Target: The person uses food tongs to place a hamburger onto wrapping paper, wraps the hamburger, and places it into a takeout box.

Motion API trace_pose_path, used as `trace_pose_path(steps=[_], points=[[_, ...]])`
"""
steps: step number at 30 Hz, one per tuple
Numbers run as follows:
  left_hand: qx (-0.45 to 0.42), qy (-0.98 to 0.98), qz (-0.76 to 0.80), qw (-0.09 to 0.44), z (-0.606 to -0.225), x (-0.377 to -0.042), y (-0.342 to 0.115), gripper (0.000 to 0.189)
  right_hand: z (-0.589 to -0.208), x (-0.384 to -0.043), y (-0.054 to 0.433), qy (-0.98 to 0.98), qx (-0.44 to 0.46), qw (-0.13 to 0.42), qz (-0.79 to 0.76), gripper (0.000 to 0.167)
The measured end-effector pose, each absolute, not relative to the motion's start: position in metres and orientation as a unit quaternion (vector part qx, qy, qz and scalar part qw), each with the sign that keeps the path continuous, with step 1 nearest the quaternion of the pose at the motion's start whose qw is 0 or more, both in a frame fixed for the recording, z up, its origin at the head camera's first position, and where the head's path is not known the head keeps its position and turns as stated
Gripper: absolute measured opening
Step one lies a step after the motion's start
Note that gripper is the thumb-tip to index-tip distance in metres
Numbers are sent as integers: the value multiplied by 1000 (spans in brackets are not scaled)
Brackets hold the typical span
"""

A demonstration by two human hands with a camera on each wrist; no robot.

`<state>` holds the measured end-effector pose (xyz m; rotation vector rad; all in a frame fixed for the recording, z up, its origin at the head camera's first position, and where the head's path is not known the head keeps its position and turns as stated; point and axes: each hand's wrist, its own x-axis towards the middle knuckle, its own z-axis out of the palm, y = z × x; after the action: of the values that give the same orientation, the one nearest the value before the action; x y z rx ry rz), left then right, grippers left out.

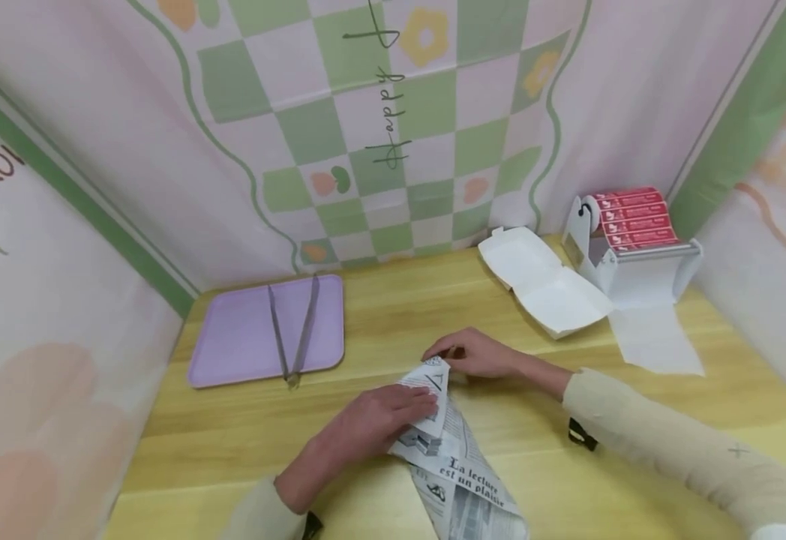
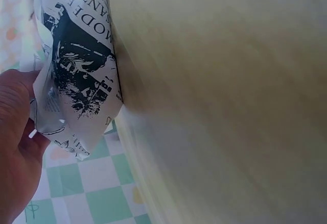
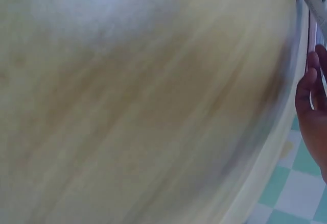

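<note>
Folding looks to be the step in hand: the newsprint-patterned wrapping paper (image 1: 459, 451) is before me at the wood-grain table (image 1: 386, 319), its narrow folded end pointing away and its wider tail running back toward me beneath the words "La lecture". My left hand (image 1: 381, 418) lies across the folded end and, as the left wrist view shows, grasps the paper between thumb and fingers. My right hand (image 1: 477, 352) is at the far tip with bent fingers; whether it pinches the paper there I cannot tell. Nor can I see whether anything is inside. With the tail lying loose, I judge the wrap unfinished. The next move, I think, calls for holding the far fold firm with the left hand while the right takes up the loose tail and draws it snug, gently enough not to tear the sheet. Off to my right, apart from my hands, are an unfolded white clamshell box (image 1: 562, 296) and a roll of red labels (image 1: 636, 217); to my left, metal tongs (image 1: 304, 337) lie across a purple tray (image 1: 231, 330).
</note>
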<state>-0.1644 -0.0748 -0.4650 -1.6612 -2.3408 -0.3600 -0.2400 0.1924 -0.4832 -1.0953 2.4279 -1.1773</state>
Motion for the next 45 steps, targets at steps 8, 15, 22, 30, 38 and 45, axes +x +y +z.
trace_pose_path(steps=[8, 15, 22, 30, 38, 45], points=[[-576, -803, -118, 99, -463, -163, -76, 43, -485, -235, 183, 823, -518, -148, -178, 18], [-578, -801, -99, 120, -465, -164, -73, 44, -496, -238, 192, 767, -572, -285, -61, 20], [-567, -813, -83, 102, -465, -162, -72, 46, -476, -228, 196, 832, -538, -138, -4, 46], [-572, -802, -97, 139, -465, -163, -70, 43, -435, -155, 169, 890, -450, -27, -66, 58], [-524, -826, -115, 170, -464, -162, -73, 24, -445, -112, 156, 923, -382, -6, -47, 87], [-432, -873, -222, 31, -465, -175, -101, 36, -459, -108, 155, 924, -378, -51, -27, 88]])
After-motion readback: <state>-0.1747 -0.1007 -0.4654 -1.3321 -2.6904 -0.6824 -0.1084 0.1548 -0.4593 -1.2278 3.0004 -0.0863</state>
